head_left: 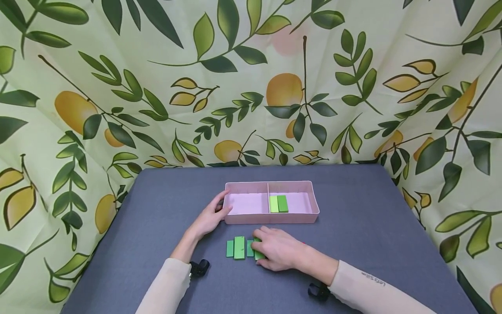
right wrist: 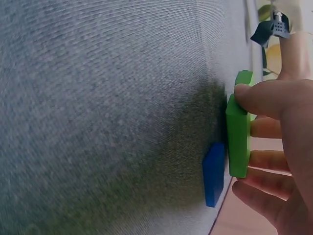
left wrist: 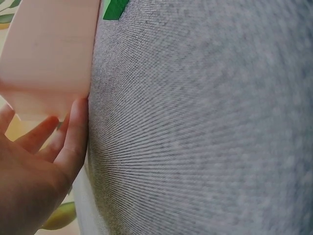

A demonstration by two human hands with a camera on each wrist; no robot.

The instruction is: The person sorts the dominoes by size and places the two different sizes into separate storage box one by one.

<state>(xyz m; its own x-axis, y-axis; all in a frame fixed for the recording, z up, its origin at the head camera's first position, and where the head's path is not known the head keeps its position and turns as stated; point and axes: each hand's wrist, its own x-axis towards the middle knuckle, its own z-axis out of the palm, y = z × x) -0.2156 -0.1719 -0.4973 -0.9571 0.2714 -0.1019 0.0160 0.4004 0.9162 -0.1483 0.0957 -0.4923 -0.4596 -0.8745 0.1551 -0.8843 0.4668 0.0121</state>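
Observation:
My right hand (head_left: 280, 249) pinches a green block (right wrist: 238, 134), thumb on one end and fingers along its far side. This block is at the right end of a row with a green block (head_left: 239, 247) and two narrower teal-green blocks (head_left: 229, 248), (head_left: 250, 248). A blue block (right wrist: 213, 175) lies close by in the right wrist view; the hand hides it in the head view. My left hand (head_left: 209, 218) touches the left end of a pink two-part box (head_left: 270, 219), fingers fairly straight. A lime block (head_left: 273, 204) and a green block (head_left: 283, 203) are in its right compartment.
A grey-blue cloth (head_left: 361, 209) covers the table. Behind it hangs a leaf-and-fruit patterned curtain (head_left: 251, 117). A small red bit shows beside the right wrist. Black wrist devices (head_left: 200, 267) sit beneath both sleeves.

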